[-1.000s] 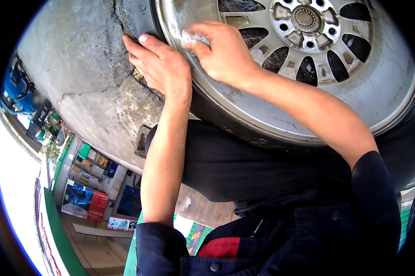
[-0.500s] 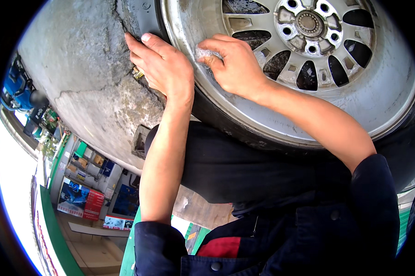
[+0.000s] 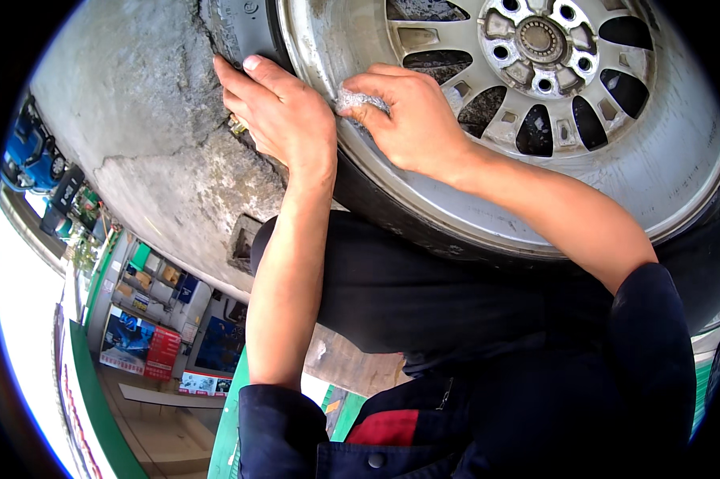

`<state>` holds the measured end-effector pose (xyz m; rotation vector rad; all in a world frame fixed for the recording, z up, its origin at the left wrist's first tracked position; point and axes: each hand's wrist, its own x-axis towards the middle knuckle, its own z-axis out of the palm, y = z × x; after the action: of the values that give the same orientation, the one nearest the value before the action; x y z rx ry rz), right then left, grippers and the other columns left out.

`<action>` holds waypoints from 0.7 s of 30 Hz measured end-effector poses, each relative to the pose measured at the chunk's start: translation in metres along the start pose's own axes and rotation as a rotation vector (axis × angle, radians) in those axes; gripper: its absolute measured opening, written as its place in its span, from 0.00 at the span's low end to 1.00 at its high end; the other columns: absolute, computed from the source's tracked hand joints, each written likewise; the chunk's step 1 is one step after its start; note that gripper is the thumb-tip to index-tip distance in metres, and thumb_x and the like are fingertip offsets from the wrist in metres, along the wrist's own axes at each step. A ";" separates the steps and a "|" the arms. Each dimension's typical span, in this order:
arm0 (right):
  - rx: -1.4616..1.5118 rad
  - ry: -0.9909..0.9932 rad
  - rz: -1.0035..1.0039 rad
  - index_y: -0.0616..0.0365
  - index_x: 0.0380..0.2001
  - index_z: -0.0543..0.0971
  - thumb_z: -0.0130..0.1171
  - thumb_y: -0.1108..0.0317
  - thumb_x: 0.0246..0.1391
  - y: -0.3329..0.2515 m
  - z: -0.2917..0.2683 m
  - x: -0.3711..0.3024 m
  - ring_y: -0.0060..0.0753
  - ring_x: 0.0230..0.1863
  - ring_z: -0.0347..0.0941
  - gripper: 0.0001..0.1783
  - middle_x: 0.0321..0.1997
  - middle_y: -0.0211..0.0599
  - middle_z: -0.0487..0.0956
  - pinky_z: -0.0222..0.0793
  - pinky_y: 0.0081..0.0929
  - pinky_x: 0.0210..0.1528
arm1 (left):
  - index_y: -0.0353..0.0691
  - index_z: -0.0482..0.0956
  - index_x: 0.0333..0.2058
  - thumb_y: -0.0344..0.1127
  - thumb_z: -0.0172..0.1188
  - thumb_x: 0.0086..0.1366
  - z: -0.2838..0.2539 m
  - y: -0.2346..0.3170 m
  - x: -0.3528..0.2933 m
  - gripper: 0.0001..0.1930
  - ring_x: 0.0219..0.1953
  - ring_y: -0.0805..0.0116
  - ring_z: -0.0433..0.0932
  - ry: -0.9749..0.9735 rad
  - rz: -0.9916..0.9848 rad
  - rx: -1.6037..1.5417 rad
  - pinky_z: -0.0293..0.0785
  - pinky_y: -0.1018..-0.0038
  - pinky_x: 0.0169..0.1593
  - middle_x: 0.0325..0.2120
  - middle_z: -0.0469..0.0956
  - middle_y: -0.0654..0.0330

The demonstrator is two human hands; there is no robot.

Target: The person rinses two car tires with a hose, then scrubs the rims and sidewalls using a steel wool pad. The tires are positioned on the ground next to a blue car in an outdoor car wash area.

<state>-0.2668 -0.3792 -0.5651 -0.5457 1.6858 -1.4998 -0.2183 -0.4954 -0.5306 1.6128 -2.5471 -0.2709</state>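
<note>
A silvery alloy wheel [image 3: 487,203] lies with its spokes and hub facing me, a black tyre [image 3: 248,30] around its rim. My right hand [image 3: 424,120] pinches a crumpled, shiny steel wool pad [image 3: 352,100] between thumb and fingers. It presses the pad to the inner face of the rim, close to the tyre's edge on the left. My left hand [image 3: 288,116] rests on the tyre beside it, fingers stretched out, with nothing seen in its grasp. Part of a small brass-coloured piece [image 3: 236,126] shows next to the left fingers; the rest is hidden.
Cracked, stained concrete floor [image 3: 136,96] spreads to the left, with a small square recess [image 3: 241,243] near my knee [image 3: 268,235]. A blue vehicle [image 3: 36,152] stands at the far left. Lower left are shelves [image 3: 164,279], posters [image 3: 132,339] and a green frame [image 3: 96,399].
My right hand has shifted very slightly downward with the steel wool pad along the rim. The left hand stays almost still on the tyre.
</note>
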 end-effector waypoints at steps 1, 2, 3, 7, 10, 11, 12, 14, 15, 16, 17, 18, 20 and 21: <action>-0.009 0.083 -0.046 0.62 0.39 0.85 0.63 0.67 0.52 0.000 0.001 0.009 0.53 0.42 0.80 0.13 0.39 0.51 0.83 0.75 0.41 0.48 | 0.34 0.55 0.68 0.51 0.35 0.77 0.000 0.001 0.001 0.31 0.60 0.34 0.65 -0.007 -0.007 -0.009 0.64 0.50 0.60 0.60 0.62 0.34; -0.017 0.165 -0.092 0.62 0.39 0.85 0.64 0.67 0.52 0.002 0.003 0.027 0.52 0.42 0.80 0.12 0.39 0.50 0.83 0.75 0.41 0.48 | 0.34 0.55 0.68 0.51 0.34 0.77 -0.002 0.004 0.003 0.31 0.60 0.33 0.66 -0.014 -0.014 -0.018 0.64 0.50 0.60 0.60 0.62 0.34; -0.025 0.244 -0.135 0.61 0.39 0.85 0.64 0.67 0.52 0.000 0.004 0.040 0.52 0.42 0.80 0.12 0.39 0.49 0.83 0.75 0.42 0.48 | 0.34 0.55 0.68 0.51 0.34 0.77 -0.003 0.004 0.003 0.31 0.60 0.33 0.66 -0.022 -0.025 -0.024 0.64 0.50 0.60 0.60 0.62 0.34; -0.012 0.023 0.000 0.62 0.40 0.84 0.63 0.67 0.52 0.003 0.000 0.000 0.53 0.43 0.79 0.14 0.40 0.51 0.83 0.75 0.41 0.48 | 0.34 0.55 0.68 0.51 0.34 0.77 -0.001 0.006 -0.002 0.31 0.58 0.33 0.67 -0.024 -0.055 0.005 0.65 0.50 0.60 0.60 0.63 0.34; -0.035 0.028 0.014 0.65 0.42 0.83 0.62 0.68 0.53 -0.002 -0.004 0.012 0.57 0.45 0.78 0.14 0.41 0.54 0.82 0.73 0.43 0.51 | 0.35 0.55 0.68 0.51 0.35 0.76 -0.002 0.008 0.000 0.31 0.61 0.35 0.66 -0.032 -0.058 0.009 0.64 0.50 0.61 0.61 0.62 0.35; -0.067 0.061 -0.013 0.65 0.42 0.83 0.62 0.68 0.54 -0.006 -0.005 0.018 0.57 0.46 0.78 0.14 0.42 0.55 0.82 0.73 0.44 0.51 | 0.35 0.55 0.68 0.51 0.35 0.76 -0.003 0.008 -0.001 0.31 0.61 0.35 0.65 -0.030 -0.053 0.011 0.64 0.50 0.61 0.62 0.62 0.35; -0.060 0.057 0.004 0.66 0.42 0.83 0.61 0.69 0.54 -0.010 -0.009 0.024 0.59 0.46 0.78 0.15 0.42 0.56 0.82 0.72 0.45 0.52 | 0.36 0.55 0.68 0.51 0.35 0.76 -0.002 0.010 -0.001 0.31 0.61 0.36 0.66 -0.029 -0.060 0.020 0.64 0.50 0.61 0.62 0.62 0.36; -0.115 0.025 0.045 0.66 0.43 0.81 0.61 0.68 0.56 -0.018 -0.012 0.023 0.61 0.47 0.77 0.14 0.42 0.58 0.81 0.71 0.46 0.53 | 0.38 0.56 0.69 0.50 0.37 0.76 -0.004 0.015 -0.002 0.30 0.61 0.37 0.66 -0.010 -0.070 0.019 0.64 0.51 0.61 0.61 0.63 0.37; -0.145 0.000 0.065 0.66 0.44 0.79 0.60 0.67 0.57 -0.023 -0.015 0.021 0.62 0.48 0.76 0.15 0.42 0.58 0.81 0.71 0.47 0.54 | 0.39 0.56 0.68 0.50 0.39 0.76 -0.007 0.017 -0.001 0.29 0.62 0.38 0.66 -0.009 -0.079 0.025 0.64 0.51 0.61 0.61 0.64 0.38; -0.146 -0.069 0.107 0.66 0.46 0.77 0.60 0.66 0.58 -0.029 -0.014 0.021 0.63 0.50 0.75 0.17 0.45 0.59 0.79 0.70 0.47 0.55 | 0.40 0.57 0.68 0.50 0.40 0.76 -0.011 0.012 0.000 0.29 0.61 0.40 0.66 0.010 -0.067 0.057 0.64 0.51 0.60 0.61 0.65 0.40; -0.151 -0.139 0.146 0.66 0.49 0.74 0.60 0.65 0.58 -0.032 -0.009 0.019 0.64 0.53 0.73 0.19 0.47 0.60 0.78 0.69 0.48 0.56 | 0.41 0.58 0.68 0.49 0.41 0.75 -0.015 0.008 -0.001 0.29 0.61 0.41 0.67 0.033 -0.087 0.078 0.65 0.51 0.60 0.60 0.66 0.41; -0.112 -0.176 0.127 0.65 0.52 0.71 0.61 0.64 0.58 -0.024 -0.002 0.014 0.62 0.57 0.71 0.23 0.51 0.60 0.76 0.67 0.46 0.59 | 0.42 0.59 0.68 0.49 0.42 0.75 -0.015 0.002 -0.001 0.28 0.61 0.42 0.67 0.047 -0.102 0.097 0.65 0.51 0.60 0.59 0.67 0.42; -0.080 -0.258 0.132 0.64 0.59 0.63 0.63 0.60 0.58 0.007 0.005 0.000 0.60 0.65 0.65 0.33 0.60 0.65 0.69 0.61 0.42 0.66 | 0.43 0.60 0.67 0.49 0.44 0.74 -0.006 -0.007 -0.003 0.28 0.61 0.43 0.68 0.050 -0.115 0.091 0.66 0.50 0.59 0.59 0.68 0.43; -0.114 -0.289 0.148 0.65 0.61 0.62 0.66 0.55 0.55 0.012 -0.016 -0.008 0.61 0.67 0.63 0.39 0.62 0.67 0.66 0.58 0.41 0.69 | 0.43 0.61 0.67 0.50 0.44 0.74 0.008 0.005 -0.003 0.28 0.61 0.44 0.68 0.036 -0.074 0.067 0.66 0.50 0.59 0.59 0.68 0.43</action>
<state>-0.2730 -0.3609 -0.5749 -0.6502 1.5539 -1.1639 -0.2233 -0.4899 -0.5372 1.7220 -2.4990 -0.1636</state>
